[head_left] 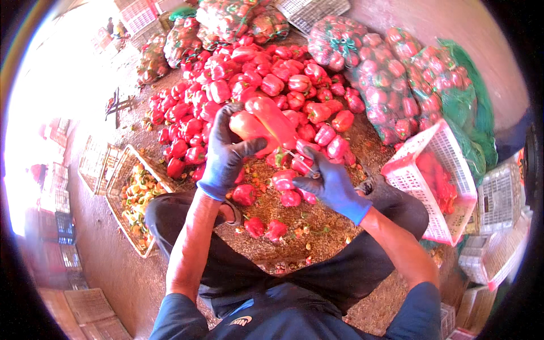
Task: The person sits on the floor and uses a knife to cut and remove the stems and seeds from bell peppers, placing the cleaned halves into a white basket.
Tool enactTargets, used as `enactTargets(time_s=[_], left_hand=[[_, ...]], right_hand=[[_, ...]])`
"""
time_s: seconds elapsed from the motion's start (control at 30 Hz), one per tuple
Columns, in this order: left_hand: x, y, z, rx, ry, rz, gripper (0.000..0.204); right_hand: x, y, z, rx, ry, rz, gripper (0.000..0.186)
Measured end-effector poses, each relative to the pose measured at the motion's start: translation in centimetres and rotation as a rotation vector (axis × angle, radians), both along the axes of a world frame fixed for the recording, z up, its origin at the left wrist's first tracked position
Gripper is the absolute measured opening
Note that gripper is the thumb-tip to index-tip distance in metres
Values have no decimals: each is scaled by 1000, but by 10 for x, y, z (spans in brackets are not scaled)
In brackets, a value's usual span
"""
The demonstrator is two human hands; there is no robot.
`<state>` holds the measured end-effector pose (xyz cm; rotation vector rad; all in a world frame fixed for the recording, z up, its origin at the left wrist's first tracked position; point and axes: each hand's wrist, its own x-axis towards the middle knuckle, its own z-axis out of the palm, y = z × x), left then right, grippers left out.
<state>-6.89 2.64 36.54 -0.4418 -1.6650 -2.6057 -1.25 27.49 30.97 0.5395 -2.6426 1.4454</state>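
My left hand [224, 152], in a blue and dark grey glove, grips a large red bell pepper [262, 126] from its left side. The pepper's stem end faces down toward my right hand [331, 187], gloved the same way. Closed in my right hand is a small knife [294, 155], its thin blade at the pepper's green stem; the fingers cover most of its handle. Both hands are raised between my bent knees, over a large pile of red bell peppers [272, 85] on the ground. Several loose peppers lie nearer to me.
At my left stands a crate [128, 170] holding pale green and orange scraps. A white and pink crate [405, 170] with red pieces inside tilts at my right. Filled net sacks [385, 85] line the far side and right. More crates [498, 198] stand at the right edge.
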Motion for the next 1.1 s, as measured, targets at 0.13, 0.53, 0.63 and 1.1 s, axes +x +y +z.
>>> enactTargets(time_s=[0.13, 0.53, 0.63, 1.1], left_hand=[[7, -4, -25, 138, -86, 11, 79], [35, 7, -70, 145, -197, -60, 81], [37, 4, -77, 136, -221, -52, 85], [42, -36, -54, 308, -359, -456, 72]], right_hand=[[-7, 4, 21, 25, 55, -6, 66], [-43, -33, 19, -182, -126, 105, 98], [-48, -39, 18, -194, -173, 161, 98], [-27, -50, 34, -641, -643, 215, 46]])
